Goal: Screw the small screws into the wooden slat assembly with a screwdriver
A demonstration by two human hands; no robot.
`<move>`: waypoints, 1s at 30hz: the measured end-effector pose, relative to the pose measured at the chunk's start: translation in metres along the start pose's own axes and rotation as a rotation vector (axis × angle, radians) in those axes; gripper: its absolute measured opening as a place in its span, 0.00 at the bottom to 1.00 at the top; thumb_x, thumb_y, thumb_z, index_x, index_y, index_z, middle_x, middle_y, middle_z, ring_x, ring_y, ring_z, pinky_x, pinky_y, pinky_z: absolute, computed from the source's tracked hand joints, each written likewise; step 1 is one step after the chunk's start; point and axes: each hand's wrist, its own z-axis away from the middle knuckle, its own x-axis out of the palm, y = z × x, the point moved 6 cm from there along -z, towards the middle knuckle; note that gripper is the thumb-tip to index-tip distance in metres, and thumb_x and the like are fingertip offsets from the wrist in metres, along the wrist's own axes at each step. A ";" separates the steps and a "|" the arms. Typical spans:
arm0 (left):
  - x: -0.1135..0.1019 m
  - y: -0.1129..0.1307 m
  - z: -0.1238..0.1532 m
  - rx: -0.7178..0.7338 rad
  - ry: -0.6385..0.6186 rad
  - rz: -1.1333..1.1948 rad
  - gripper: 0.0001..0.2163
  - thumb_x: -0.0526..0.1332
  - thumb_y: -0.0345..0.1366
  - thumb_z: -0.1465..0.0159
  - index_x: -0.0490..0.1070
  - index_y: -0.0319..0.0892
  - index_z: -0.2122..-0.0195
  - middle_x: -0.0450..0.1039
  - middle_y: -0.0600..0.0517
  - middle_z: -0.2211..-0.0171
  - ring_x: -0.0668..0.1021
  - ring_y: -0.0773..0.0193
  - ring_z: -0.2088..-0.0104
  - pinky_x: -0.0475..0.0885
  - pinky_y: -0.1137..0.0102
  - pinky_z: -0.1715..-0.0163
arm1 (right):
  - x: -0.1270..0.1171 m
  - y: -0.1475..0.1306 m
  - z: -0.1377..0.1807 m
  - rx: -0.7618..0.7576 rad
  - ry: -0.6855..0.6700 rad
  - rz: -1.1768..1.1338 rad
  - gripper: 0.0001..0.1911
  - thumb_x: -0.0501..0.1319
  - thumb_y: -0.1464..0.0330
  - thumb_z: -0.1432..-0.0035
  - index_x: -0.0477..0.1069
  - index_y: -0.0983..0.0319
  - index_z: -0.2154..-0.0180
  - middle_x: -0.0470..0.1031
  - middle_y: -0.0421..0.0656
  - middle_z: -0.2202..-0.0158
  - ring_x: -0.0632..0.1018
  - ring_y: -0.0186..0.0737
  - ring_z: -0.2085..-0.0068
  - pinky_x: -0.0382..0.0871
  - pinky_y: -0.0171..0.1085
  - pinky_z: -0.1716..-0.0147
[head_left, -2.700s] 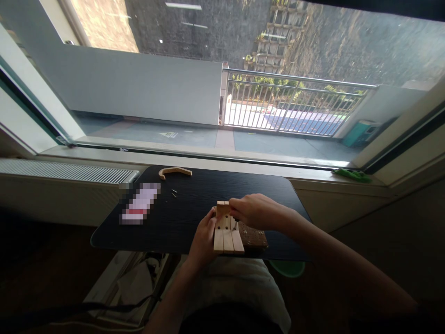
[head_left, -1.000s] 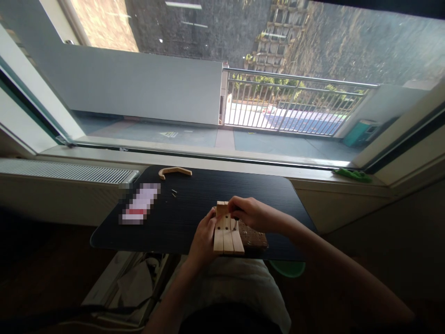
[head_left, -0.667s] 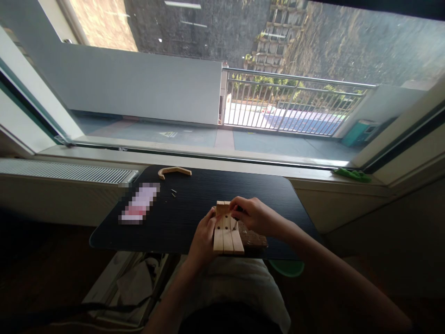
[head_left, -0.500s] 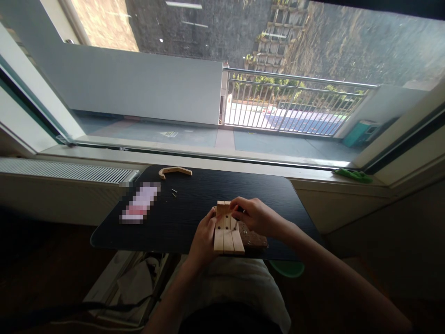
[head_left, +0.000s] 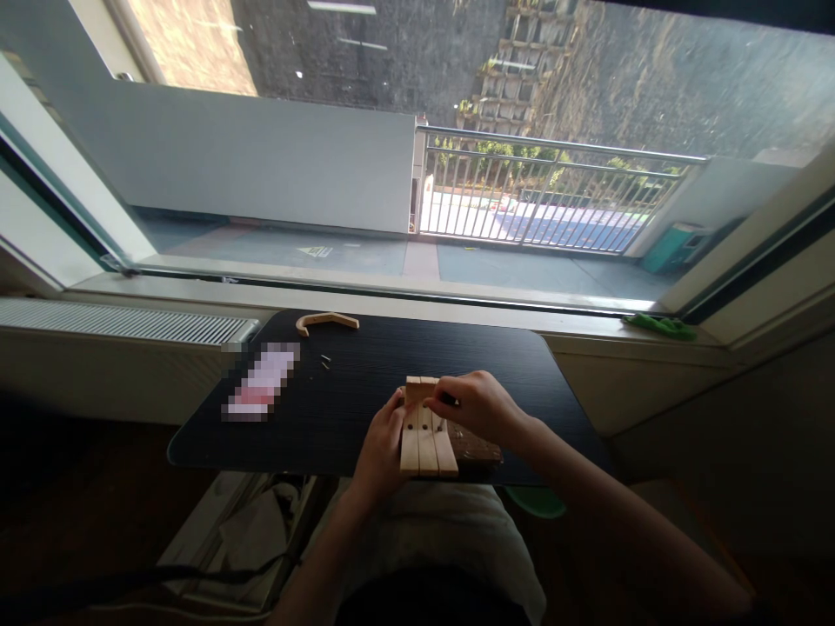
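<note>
A pale wooden slat piece [head_left: 427, 436] with small holes lies near the front edge of the black table [head_left: 365, 382]. My left hand [head_left: 380, 445] grips its left side, fingers curled round the edge. My right hand [head_left: 473, 407] hovers over the piece's far end, fingers pinched on a small dark tool or screw that I cannot make out. A darker brown wooden block [head_left: 475, 448] lies under my right hand, beside the slats.
A curved wooden part [head_left: 324, 322] lies at the table's back left. A few small screws [head_left: 324, 361] and a blurred pink-white packet [head_left: 259, 392] lie left of centre. A radiator [head_left: 123, 322] and window sill run behind; a green object [head_left: 660, 326] rests on the sill.
My right hand has turned and shifted slightly left over the slat's far end. My left hand and the wooden piece have stayed where they were.
</note>
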 end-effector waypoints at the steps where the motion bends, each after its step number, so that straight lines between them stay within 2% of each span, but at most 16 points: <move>1: 0.000 0.000 0.000 0.001 0.002 -0.002 0.28 0.64 0.38 0.39 0.64 0.41 0.37 0.57 0.37 0.32 0.63 0.44 0.32 0.64 0.48 0.37 | 0.001 0.000 -0.001 -0.008 0.013 0.004 0.14 0.61 0.62 0.35 0.73 0.61 0.73 0.72 0.38 0.79 0.65 0.31 0.78 0.52 0.33 0.74; 9: 0.000 0.002 0.000 0.009 0.000 -0.012 0.28 0.63 0.37 0.39 0.63 0.40 0.37 0.58 0.37 0.32 0.63 0.44 0.32 0.64 0.49 0.37 | 0.006 0.008 0.001 0.023 0.128 -0.075 0.18 0.60 0.60 0.36 0.71 0.61 0.75 0.72 0.38 0.79 0.67 0.31 0.78 0.55 0.32 0.74; 16: 0.000 0.002 0.000 0.011 0.002 -0.013 0.28 0.64 0.39 0.39 0.64 0.38 0.38 0.58 0.35 0.32 0.63 0.42 0.33 0.64 0.48 0.37 | 0.005 0.006 0.007 0.194 0.251 0.019 0.21 0.59 0.55 0.36 0.71 0.61 0.76 0.72 0.39 0.80 0.67 0.32 0.78 0.53 0.33 0.74; 24: 0.001 0.000 0.001 0.003 0.009 0.004 0.26 0.64 0.38 0.39 0.65 0.38 0.40 0.59 0.35 0.33 0.64 0.42 0.33 0.65 0.48 0.37 | 0.000 0.006 0.010 0.407 0.209 0.179 0.23 0.53 0.53 0.33 0.69 0.60 0.75 0.73 0.42 0.78 0.70 0.36 0.76 0.48 0.36 0.74; 28: 0.001 -0.002 0.001 0.005 0.012 0.008 0.26 0.64 0.37 0.39 0.65 0.39 0.40 0.59 0.36 0.33 0.65 0.43 0.34 0.64 0.49 0.37 | -0.009 0.007 0.009 0.403 0.119 0.190 0.16 0.52 0.62 0.32 0.70 0.60 0.70 0.74 0.40 0.74 0.69 0.36 0.75 0.47 0.36 0.74; 30: 0.002 -0.001 0.000 0.016 0.007 -0.004 0.26 0.63 0.36 0.39 0.64 0.39 0.39 0.59 0.36 0.33 0.64 0.43 0.33 0.65 0.49 0.37 | -0.012 0.005 0.009 0.326 0.065 0.179 0.14 0.51 0.66 0.33 0.71 0.60 0.69 0.75 0.41 0.71 0.69 0.35 0.74 0.49 0.36 0.74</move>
